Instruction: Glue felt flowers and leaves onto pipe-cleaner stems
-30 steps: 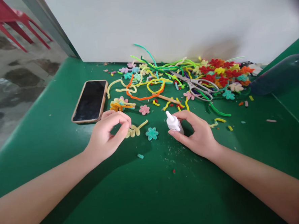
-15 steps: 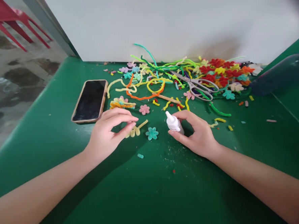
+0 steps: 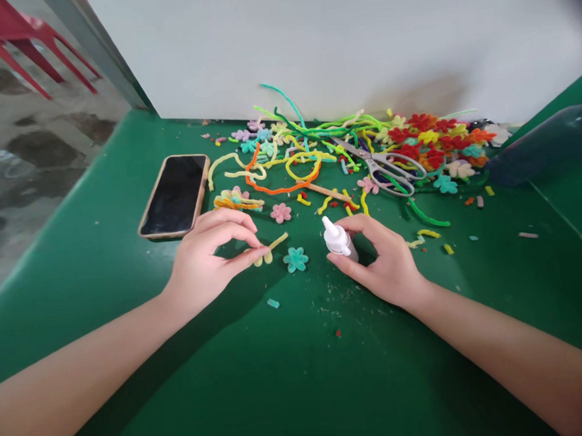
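Note:
My right hand [image 3: 379,258] is wrapped round a small white glue bottle [image 3: 338,240], held upright with its pointed nozzle up. To the left, my left hand [image 3: 219,252] hovers with thumb and fingertips in a pinch; whatever is between them is too small or hidden to make out. Just behind those fingertips lies a pale yellow pipe cleaner [image 3: 278,241] with looped petals, partly covered by the hand. Between the hands a teal pipe-cleaner flower [image 3: 296,260] rests flat on the green table [image 3: 291,376]. A pink flower [image 3: 281,213] lies farther back.
A phone [image 3: 176,195] lies left of my left hand. Scissors [image 3: 384,165] rest among tangled pipe cleaners [image 3: 310,134] near the white wall. Several red and orange flowers [image 3: 427,140] are heaped at back right, beside a dark bottle [image 3: 543,143]. Small cut scraps are scattered about.
My left thumb and fingertips have shifted slightly, the thumb a little lower and to the right, covering more of the yellow loops. My right hand and the glue bottle stay put.

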### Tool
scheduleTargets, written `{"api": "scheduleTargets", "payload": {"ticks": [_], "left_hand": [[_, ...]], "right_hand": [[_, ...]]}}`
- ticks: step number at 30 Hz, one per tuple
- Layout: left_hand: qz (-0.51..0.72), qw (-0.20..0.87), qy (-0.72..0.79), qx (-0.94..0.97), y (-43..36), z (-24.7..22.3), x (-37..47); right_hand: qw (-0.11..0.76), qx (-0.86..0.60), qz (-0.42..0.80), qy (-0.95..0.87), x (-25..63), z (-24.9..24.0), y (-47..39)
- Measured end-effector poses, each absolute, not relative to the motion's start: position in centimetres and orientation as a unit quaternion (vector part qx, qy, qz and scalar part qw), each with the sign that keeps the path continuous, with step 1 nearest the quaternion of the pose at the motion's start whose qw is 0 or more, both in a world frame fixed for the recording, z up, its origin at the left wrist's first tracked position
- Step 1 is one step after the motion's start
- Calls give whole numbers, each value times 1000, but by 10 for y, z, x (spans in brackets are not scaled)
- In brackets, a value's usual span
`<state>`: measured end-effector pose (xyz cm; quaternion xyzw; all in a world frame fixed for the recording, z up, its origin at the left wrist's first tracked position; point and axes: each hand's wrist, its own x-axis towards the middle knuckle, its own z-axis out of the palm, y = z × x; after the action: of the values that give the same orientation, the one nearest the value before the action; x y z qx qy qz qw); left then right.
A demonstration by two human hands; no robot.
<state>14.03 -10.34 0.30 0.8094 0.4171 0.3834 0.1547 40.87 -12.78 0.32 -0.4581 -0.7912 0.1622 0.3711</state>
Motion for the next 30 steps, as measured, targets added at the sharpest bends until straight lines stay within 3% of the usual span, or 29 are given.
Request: {"api": "scheduleTargets", "payload": {"ticks": [30], "left_hand": [[415,153,375,815,-102,-4,142]], "right_hand": [[378,-447,172,-792,409,3,-127]]}}
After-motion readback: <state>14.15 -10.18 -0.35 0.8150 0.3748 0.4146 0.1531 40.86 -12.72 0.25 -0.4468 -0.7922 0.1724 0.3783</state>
